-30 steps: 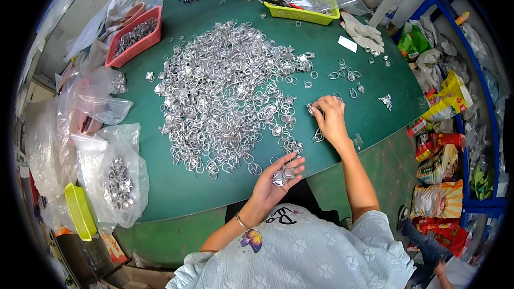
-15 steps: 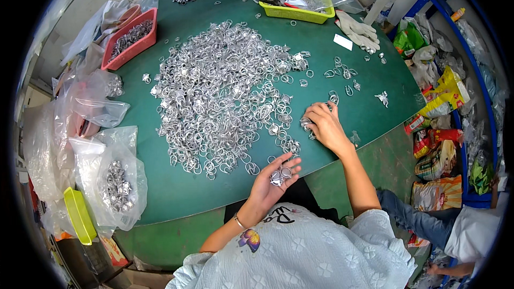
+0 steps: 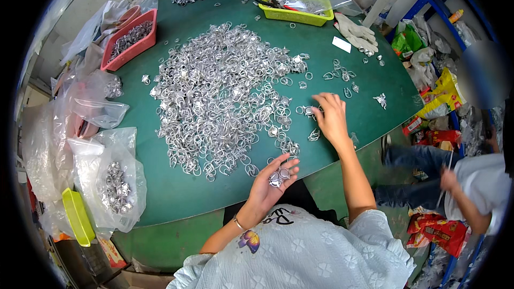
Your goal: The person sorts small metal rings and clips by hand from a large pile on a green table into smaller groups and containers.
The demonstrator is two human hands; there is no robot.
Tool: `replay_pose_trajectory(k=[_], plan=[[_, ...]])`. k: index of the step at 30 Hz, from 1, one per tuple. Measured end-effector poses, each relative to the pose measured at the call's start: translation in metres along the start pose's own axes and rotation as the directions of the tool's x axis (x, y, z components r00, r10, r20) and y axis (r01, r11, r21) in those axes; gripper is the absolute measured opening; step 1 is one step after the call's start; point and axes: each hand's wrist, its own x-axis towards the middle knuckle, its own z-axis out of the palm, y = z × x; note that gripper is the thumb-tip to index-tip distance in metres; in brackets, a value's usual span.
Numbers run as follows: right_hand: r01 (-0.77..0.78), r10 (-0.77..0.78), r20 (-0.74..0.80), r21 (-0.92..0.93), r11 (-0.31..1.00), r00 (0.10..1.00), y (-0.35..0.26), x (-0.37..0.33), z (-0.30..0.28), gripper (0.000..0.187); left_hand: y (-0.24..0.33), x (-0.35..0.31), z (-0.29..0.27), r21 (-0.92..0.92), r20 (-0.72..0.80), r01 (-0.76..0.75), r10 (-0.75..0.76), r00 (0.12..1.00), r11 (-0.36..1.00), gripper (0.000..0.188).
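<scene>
The left hand (image 3: 270, 182) is cupped palm-up just off the near edge of the green table (image 3: 176, 198), fingers loosely curled around a small cluster of silver rings (image 3: 279, 175). The right hand (image 3: 331, 118) lies palm-down on the table at the right fringe of the big ring pile (image 3: 225, 91), fingertips spread on a few loose rings (image 3: 306, 111); I cannot tell whether it has pinched one.

The cupped palm hangs past the table edge, so a tilt could, I think, spill rings to the floor. A sweep of the right hand might also push loose rings back into the pile.

A red tray (image 3: 133, 37) of metal parts sits far left, a yellow-green tray (image 3: 294, 15) at the far edge, a small white label (image 3: 341, 44) beside a pair of white gloves (image 3: 356, 33). Clear plastic bags (image 3: 115, 182) of rings hang off the left edge, and red and yellow packets (image 3: 436, 107) crowd the floor at right.
</scene>
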Motion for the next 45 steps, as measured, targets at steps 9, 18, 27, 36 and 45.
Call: replay_pose_trajectory(k=[9, 18, 27, 36, 45], plan=[[-0.055, -0.058, 0.299, 0.359, 0.932, 0.953, -0.019, -0.004, -0.014, 0.027, 0.004, 0.0, 0.002, -0.02, 0.027, -0.068, 0.069, 0.997, 0.997, 0.04], [0.113, -0.173, 0.21, 0.271, 0.956, 0.962, -0.011, 0.023, 0.035, 0.025, 0.003, 0.012, -0.012, -0.022, 0.072, -0.048, 0.05, 0.996, 0.999, 0.024], [-0.02, -0.043, 0.221, 0.273, 0.962, 0.974, -0.03, 0.014, 0.009, 0.02, 0.009, 0.0, -0.004, 0.066, -0.041, -0.058, 0.061, 0.997, 0.996, 0.038], [-0.149, -0.138, 0.384, 0.63, 0.762, 0.913, -0.051, 0.006, -0.006, 0.025, 0.012, 0.013, -0.03, -0.073, 0.157, -0.108, 0.118, 0.98, 0.991, 0.033], [0.114, -0.185, 0.262, 0.263, 0.958, 0.947, -0.01, -0.008, 0.021, 0.014, 0.009, -0.01, -0.01, 0.038, 0.116, -0.055, 0.05, 0.992, 0.998, 0.028]])
